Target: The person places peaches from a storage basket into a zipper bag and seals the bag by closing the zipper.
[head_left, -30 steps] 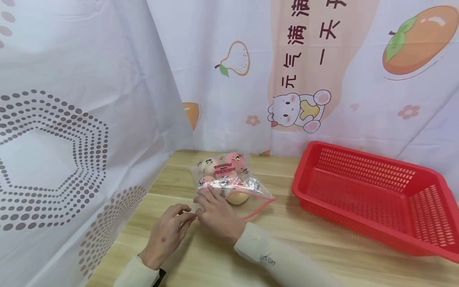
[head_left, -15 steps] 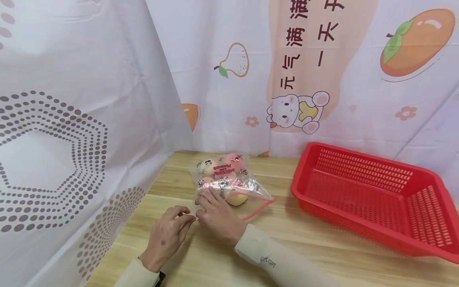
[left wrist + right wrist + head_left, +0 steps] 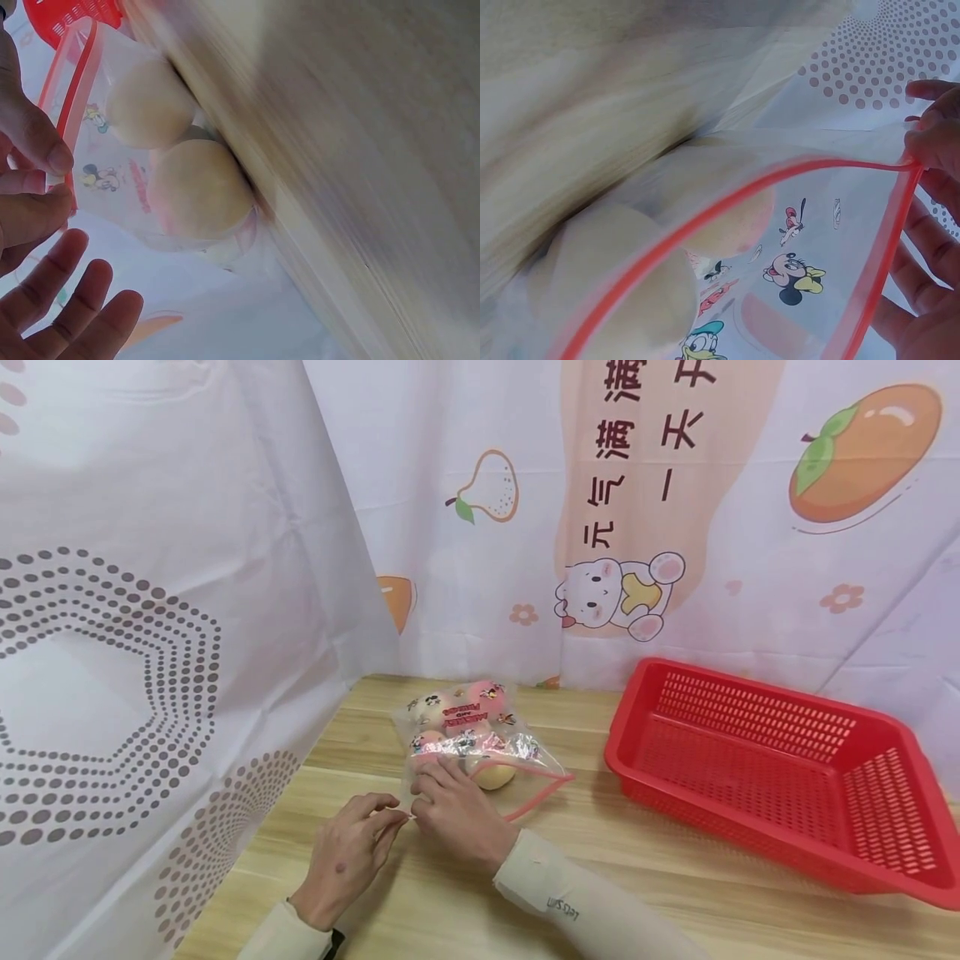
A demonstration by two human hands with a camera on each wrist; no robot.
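A clear zip bag (image 3: 467,720) with cartoon prints and a red zip edge (image 3: 705,219) lies on the table, its mouth toward me and gaping on the right. Inside are several round, peach-like things, pink and cream; one pale yellow one (image 3: 492,775) sits close to the mouth. My left hand (image 3: 347,853) pinches the left corner of the zip between thumb and finger. Just beside it, my right hand (image 3: 459,812) pinches the zip edge too, its fingers lying over the bag's left front. In the left wrist view, two pale round ones (image 3: 202,189) show through the plastic.
A red perforated plastic basket (image 3: 738,852) stands to the right on the wooden table (image 3: 592,852). Behind hangs a printed white cloth (image 3: 465,585), and another cloth with dotted patterns (image 3: 247,635) borders the left side.
Both hands stay at the bag's left corner with hardly any movement. The head view has shifted slightly, so the basket appears a little farther left.
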